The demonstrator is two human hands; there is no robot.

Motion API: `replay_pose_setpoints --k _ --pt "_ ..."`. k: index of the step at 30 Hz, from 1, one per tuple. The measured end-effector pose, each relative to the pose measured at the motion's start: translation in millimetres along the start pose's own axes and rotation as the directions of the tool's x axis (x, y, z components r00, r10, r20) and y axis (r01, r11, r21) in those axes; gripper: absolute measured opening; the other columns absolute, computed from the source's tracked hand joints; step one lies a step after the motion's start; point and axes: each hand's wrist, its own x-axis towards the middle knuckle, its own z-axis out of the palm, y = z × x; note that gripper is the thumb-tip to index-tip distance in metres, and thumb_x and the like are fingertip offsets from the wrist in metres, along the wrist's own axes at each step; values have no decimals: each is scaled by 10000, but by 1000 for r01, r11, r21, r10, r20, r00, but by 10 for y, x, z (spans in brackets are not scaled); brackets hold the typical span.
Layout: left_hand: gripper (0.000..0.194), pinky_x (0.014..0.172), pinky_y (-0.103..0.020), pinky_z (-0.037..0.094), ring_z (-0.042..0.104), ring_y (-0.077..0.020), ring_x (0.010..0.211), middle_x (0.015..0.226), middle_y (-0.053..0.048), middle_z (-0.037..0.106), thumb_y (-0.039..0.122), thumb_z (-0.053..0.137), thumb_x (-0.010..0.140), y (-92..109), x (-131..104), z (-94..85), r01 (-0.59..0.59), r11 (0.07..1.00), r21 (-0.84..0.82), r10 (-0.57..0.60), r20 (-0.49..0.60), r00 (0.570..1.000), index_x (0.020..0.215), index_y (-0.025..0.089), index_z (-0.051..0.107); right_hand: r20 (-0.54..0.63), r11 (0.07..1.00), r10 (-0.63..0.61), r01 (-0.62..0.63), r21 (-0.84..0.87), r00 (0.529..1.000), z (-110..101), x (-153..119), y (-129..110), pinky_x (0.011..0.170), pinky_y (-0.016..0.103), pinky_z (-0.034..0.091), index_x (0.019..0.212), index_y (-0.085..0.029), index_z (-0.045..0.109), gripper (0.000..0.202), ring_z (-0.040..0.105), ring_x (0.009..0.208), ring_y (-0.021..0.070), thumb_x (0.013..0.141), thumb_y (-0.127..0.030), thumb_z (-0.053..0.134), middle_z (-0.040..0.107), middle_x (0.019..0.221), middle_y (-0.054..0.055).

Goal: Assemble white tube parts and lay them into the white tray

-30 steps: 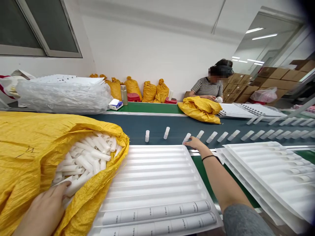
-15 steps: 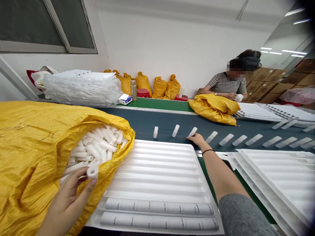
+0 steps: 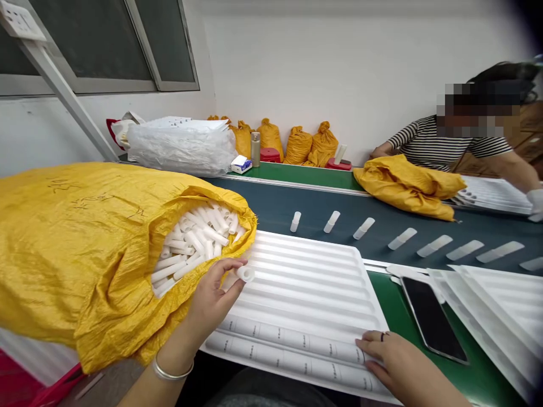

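A short white plastic tube (image 3: pixel 245 274) is pinched between the thumb and forefinger of my left hand (image 3: pixel 212 302), its hollow end facing me. That hand is just in front of the mouth of a big yellow woven sack (image 3: pixel 110 237), where many loose white tubes (image 3: pixel 199 234) show. Below lies a white ribbed tray (image 3: pixel 309 277). Two long white rolls with printed marks rest in its nearest grooves. My right hand (image 3: pixel 394 356) has its thumb and fingers around the right end of the upper printed roll (image 3: pixel 292 337).
Several white tubes stand spaced out on the dark conveyor belt (image 3: pixel 271 198). A phone (image 3: pixel 435 319) lies on the green strip beside stacked trays (image 3: pixel 504 305). Across the belt, a person in a striped top (image 3: pixel 428 141) is behind a crumpled yellow sack (image 3: pixel 407 186).
My right hand has left the tube on the belt and come back to the printed roll in the tray. My left hand still holds its tube. The view has turned left.
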Motion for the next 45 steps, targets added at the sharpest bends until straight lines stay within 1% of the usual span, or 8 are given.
replay_pose_setpoints --k 3,9,16,22,30,37,40,45 --pt "208 970 -365 464 603 -194 1057 1084 -65 631 266 607 880 37 -39 93 3 999 -51 -1 37 999 1068 208 539 -3 1000 -11 11 -4 1000 -33 -56 -45 670 355 579 862 -283 712 262 699 753 258 681 -146 582 730 875 75" --pt "231 820 -306 504 609 -168 903 1014 -49 631 257 531 917 254 -164 371 -162 986 33 151 224 963 1144 217 503 -255 950 15 65 304 967 -410 358 -385 753 309 575 1100 -282 621 240 688 906 221 867 -277 562 708 1006 71" --pt "282 838 -322 501 616 -188 942 1013 -68 657 255 533 923 402 -124 417 -332 938 104 287 307 907 1201 213 554 -379 640 24 277 717 925 -356 931 -836 778 322 573 990 -242 600 226 674 914 210 803 -283 719 691 961 63" --pt "298 760 -295 511 631 -173 826 908 -60 670 308 558 915 459 -83 249 -328 924 195 254 328 910 1185 189 601 -331 724 -231 389 569 915 -435 981 -787 845 343 538 1179 -281 631 292 607 1050 207 917 -184 544 609 1120 92" --pt "322 738 -310 512 619 -179 793 856 -71 663 276 528 930 476 -63 288 -518 818 248 439 311 843 1235 188 581 -301 802 -176 314 508 937 -403 1015 -865 687 284 534 1165 -258 597 257 623 750 158 918 -320 562 680 897 48" --pt "625 674 -309 519 590 -194 744 843 -58 618 285 454 962 476 -117 304 -537 796 280 416 393 820 1512 208 167 -249 802 -270 361 477 930 -411 988 -945 771 279 526 1202 -234 562 268 658 866 164 946 -291 510 698 1021 69" --pt "709 711 -338 534 616 -216 794 906 -71 642 328 468 954 394 -170 305 -475 816 328 317 433 844 1525 221 61 -103 867 -349 363 342 931 -317 1169 -1001 805 303 505 1127 -205 610 248 642 923 194 895 -288 585 689 1017 90" --pt "684 987 -457 443 528 -305 1168 1282 -175 556 367 508 921 133 23 -1 -338 751 567 205 287 936 1497 151 210 93 1000 17 -15 -13 996 -170 2097 -832 830 350 457 1060 -166 631 234 609 957 250 843 -240 588 656 1022 128"
